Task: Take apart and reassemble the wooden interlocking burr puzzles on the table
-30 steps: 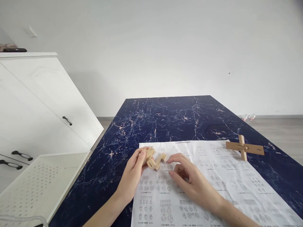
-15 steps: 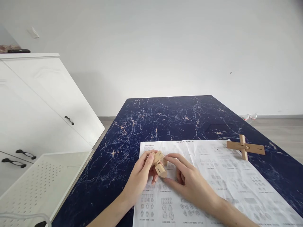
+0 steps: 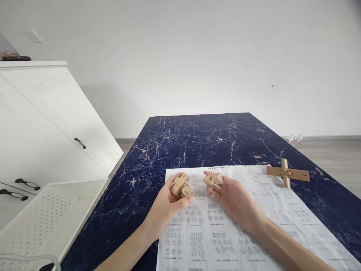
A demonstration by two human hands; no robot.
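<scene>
Head view shows the left hand point(image 3: 166, 205) gripping a partly built wooden block cluster point(image 3: 181, 185) while the right hand point(image 3: 235, 201) pinches one loose notched piece point(image 3: 214, 178), apart above the diagram sheet point(image 3: 254, 226); joining looks unfinished. A finished wooden cross point(image 3: 287, 174) lies on the marble table point(image 3: 197, 139).

Left hand point(image 3: 166, 205) grips a pale interlocked wooden block cluster point(image 3: 180, 185); at three o'clock, right hand point(image 3: 235, 199) pinches a single notched wooden piece point(image 3: 213, 178) above the printed diagram sheet point(image 3: 225, 233).
</scene>
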